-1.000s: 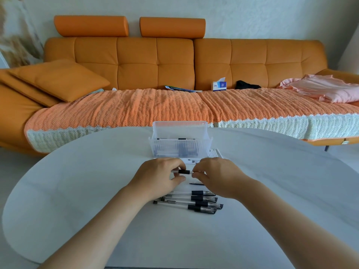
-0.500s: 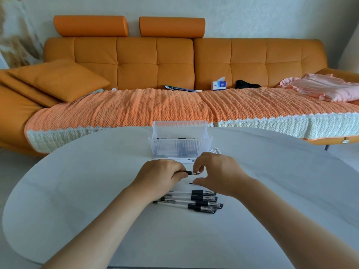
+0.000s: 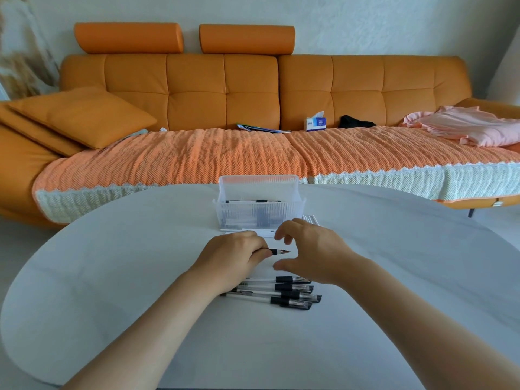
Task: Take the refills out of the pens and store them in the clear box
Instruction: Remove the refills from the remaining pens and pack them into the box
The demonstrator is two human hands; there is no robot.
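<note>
My left hand (image 3: 233, 257) grips a pen (image 3: 278, 251); only its black grip and bare tip stick out to the right. My right hand (image 3: 312, 251) hovers just right of that tip, fingers spread and curved, holding nothing. Several capped pens (image 3: 284, 294) with clear barrels and black grips lie in a row on the table just below my hands. The clear box (image 3: 259, 209) stands behind my hands with its lid up and dark refills inside.
The round white table (image 3: 112, 277) spreads wide on both sides. White pen parts (image 3: 311, 219) lie at the box's right and front. An orange sofa (image 3: 253, 88) with a knitted throw, a tissue box and pink cloth stands behind.
My right hand has let go of the pen's tip end and opened, drawing slightly right. The tip now shows bare. My left hand keeps its grip.
</note>
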